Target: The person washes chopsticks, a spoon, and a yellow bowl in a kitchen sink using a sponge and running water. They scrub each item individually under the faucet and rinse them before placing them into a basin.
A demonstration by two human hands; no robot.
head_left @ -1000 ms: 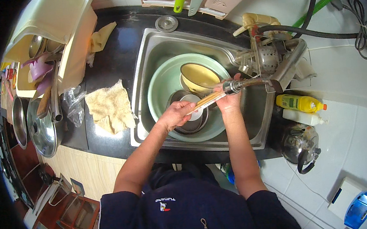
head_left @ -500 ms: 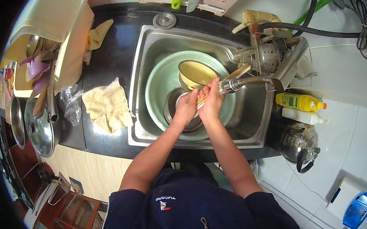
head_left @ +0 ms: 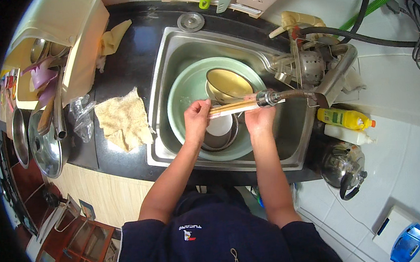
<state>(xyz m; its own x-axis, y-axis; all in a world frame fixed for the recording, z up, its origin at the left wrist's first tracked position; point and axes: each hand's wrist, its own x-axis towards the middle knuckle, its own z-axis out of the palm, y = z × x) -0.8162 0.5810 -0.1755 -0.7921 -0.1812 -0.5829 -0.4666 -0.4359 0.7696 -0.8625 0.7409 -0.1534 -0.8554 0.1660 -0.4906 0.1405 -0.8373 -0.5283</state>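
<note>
My left hand (head_left: 198, 118) pinches the left end of a bundle of chopsticks (head_left: 228, 109), held nearly level above the basin. On its other side, my right hand (head_left: 260, 120) is beneath the bundle's right end, under the faucet head (head_left: 267, 98), and its fingers are hidden. Clear streaks, apparently water, run over the chopsticks by the faucet. Below sits a pale green basin (head_left: 175, 91) containing a yellow bowl (head_left: 231, 84) tilted on its side. A metal pan or bowl (head_left: 214, 141) lies nearer to me, with a white round dish (head_left: 219, 126) in it.
The basin stands in a steel sink (head_left: 290, 139). A tan cloth (head_left: 123, 121) lies left of it, beside a clear plastic bag (head_left: 82, 117) and a cream utensil box (head_left: 85, 52). At right are a yellow bottle (head_left: 342, 117), a kettle (head_left: 343, 164) and hoses (head_left: 361, 38).
My hands have moved apart from a closed grip around the chopsticks. The left hand has shifted left, and the bundle has turned from slanted to nearly level.
</note>
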